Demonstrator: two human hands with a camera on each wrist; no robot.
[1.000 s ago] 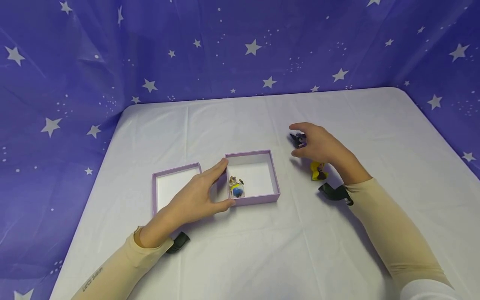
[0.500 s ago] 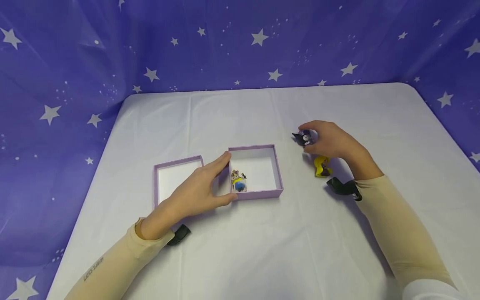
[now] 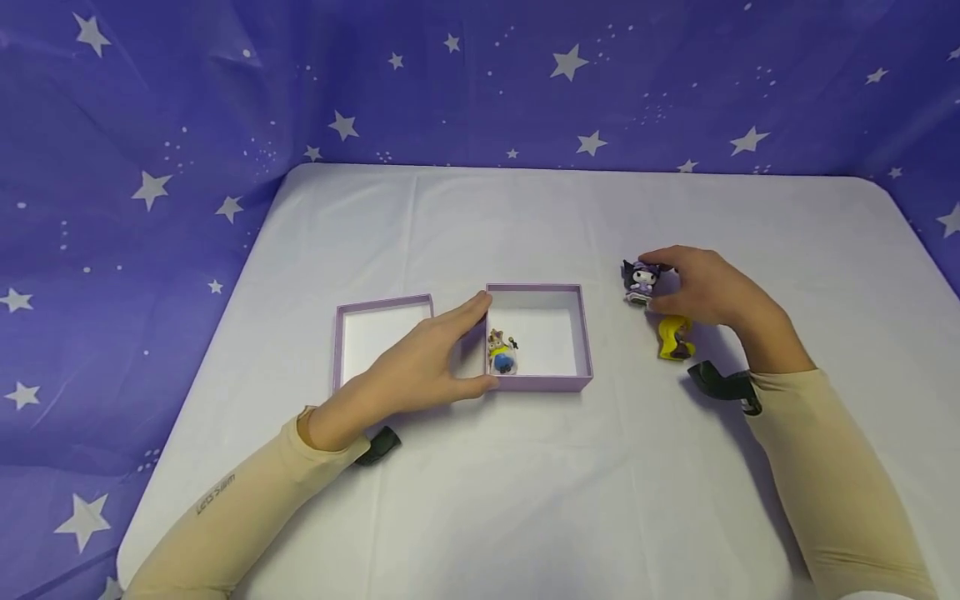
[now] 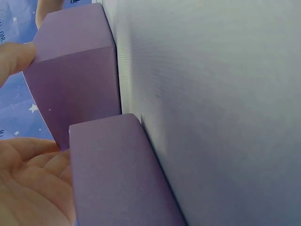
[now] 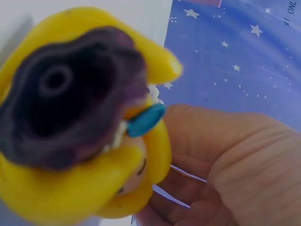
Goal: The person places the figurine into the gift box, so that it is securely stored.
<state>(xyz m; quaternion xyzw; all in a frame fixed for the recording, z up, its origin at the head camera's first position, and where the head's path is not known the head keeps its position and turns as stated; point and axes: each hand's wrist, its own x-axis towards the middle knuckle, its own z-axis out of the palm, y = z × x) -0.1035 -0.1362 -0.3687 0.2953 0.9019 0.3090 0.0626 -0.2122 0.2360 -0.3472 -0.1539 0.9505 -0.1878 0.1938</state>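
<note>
Nearest me, smooth beige sleeves (image 3: 255,492) with dark straps (image 3: 378,446) at the wrists reach over the worktop (image 3: 487,500), its white cloth faintly creased. The left hand (image 3: 420,358) grips the box (image 3: 540,384) along its left wall, thumb at the near corner, fingers at the far one. Beneath that hand lies a tray (image 3: 385,300), lilac outside, white within, square-edged like the box, perhaps its lid.

I'd judge the work to be at an early stage: the box is open and one figure is inside, while two are outside it. The one inside, the eared figure (image 3: 502,354), sits in the near-left corner, yellow and blue. To the right of the box, the yellow figure (image 3: 675,337) lies untouched, glossy and rounded, with a hollow, scalloped dark base.

Just beyond it, the right hand (image 3: 708,283) pinches the dark figure (image 3: 641,283), black and purple, upright between thumb and fingers; whether it is lifted I cannot tell. Behind everything hangs a creased, slightly shiny blue-violet backdrop (image 3: 517,92) with pale stars.
</note>
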